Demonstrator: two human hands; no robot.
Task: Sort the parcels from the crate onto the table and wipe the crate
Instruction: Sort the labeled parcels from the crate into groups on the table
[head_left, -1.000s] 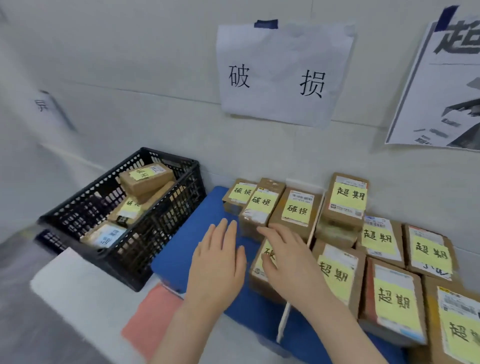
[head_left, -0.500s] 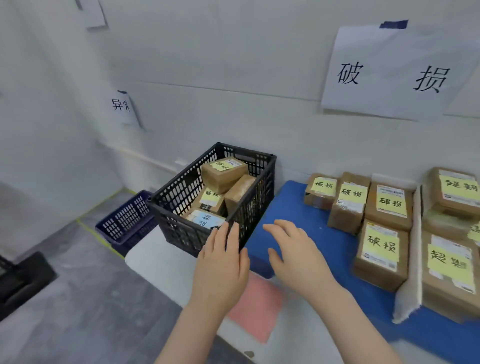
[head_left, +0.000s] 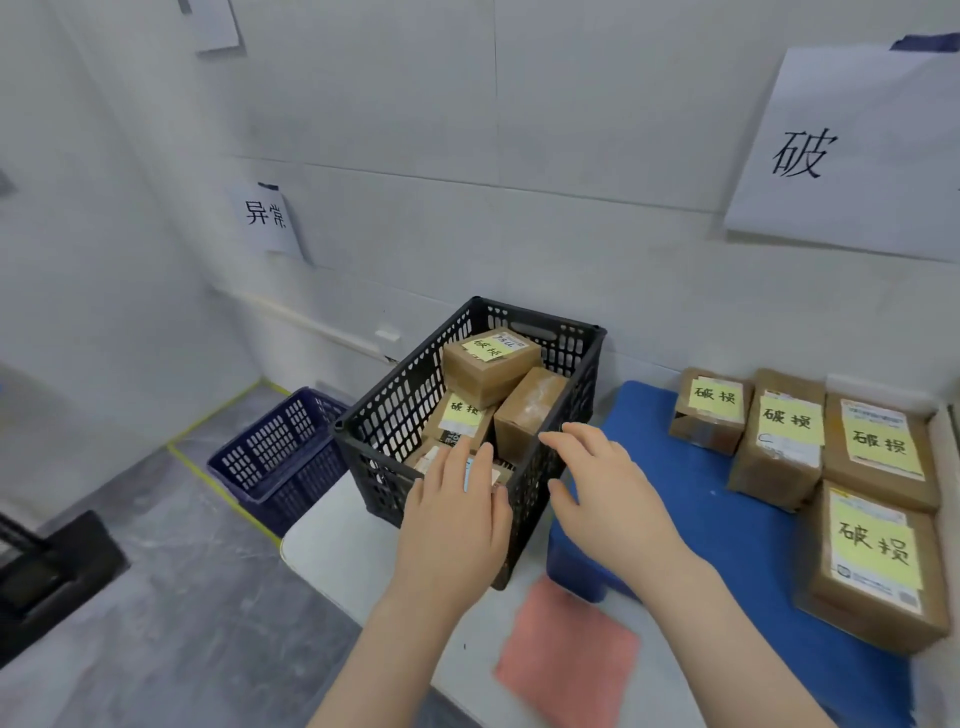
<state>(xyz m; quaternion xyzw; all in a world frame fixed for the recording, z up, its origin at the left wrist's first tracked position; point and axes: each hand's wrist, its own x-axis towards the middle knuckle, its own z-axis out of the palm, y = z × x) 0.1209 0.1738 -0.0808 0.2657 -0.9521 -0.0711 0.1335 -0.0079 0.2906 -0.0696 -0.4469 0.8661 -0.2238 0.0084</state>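
A black mesh crate stands on the left end of the white table. Several brown cardboard parcels lie in it; the top parcel bears a yellow note. My left hand hovers over the crate's near rim with straight fingers, holding nothing. My right hand hangs just right of the crate's near corner, fingers relaxed and empty. On the blue mat to the right lie several sorted parcels with yellow notes.
A pink cloth lies flat on the table's near edge, below my right hand. A dark blue basket sits on the floor left of the table. Paper signs are taped to the wall. A black object stands at far left.
My view has swung left from the sorted parcels toward the crate. Both hands have moved left with it, from the blue mat to the crate's near rim.
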